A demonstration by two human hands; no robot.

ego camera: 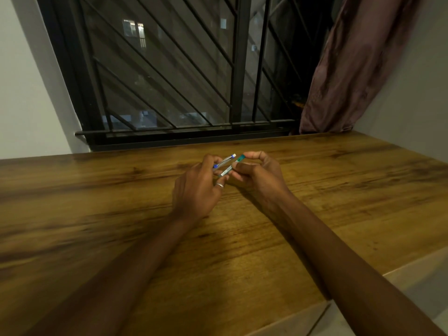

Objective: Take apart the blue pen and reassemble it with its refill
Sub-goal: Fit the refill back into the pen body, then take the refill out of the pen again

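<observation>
Hands over the middle of the wooden table [339, 190], nearer its far edge than the near one, both forearms reaching in from the near edge

Left hand [196, 190]: fingers closed on a blue pen [224, 161], clear barrel with blue bits and a white tip end pointing up and away toward the window [169, 69]. Ring [220, 185] on one finger of that hand

Right hand [259, 175]: thumb and forefinger pinched on a second pen piece [231, 166], teal at the top end, pale label lower down. Lies roughly parallel to the blue pen, just beside it on the right. Can't tell if the two touch, and can't tell if the teal piece is a whole pen or only a barrel

Both pieces held above the table, tilted, lower ends hidden in the fingers

Background: black window grille, dark outside, reddish-brown curtain [351, 69] bunched at the far right corner
</observation>
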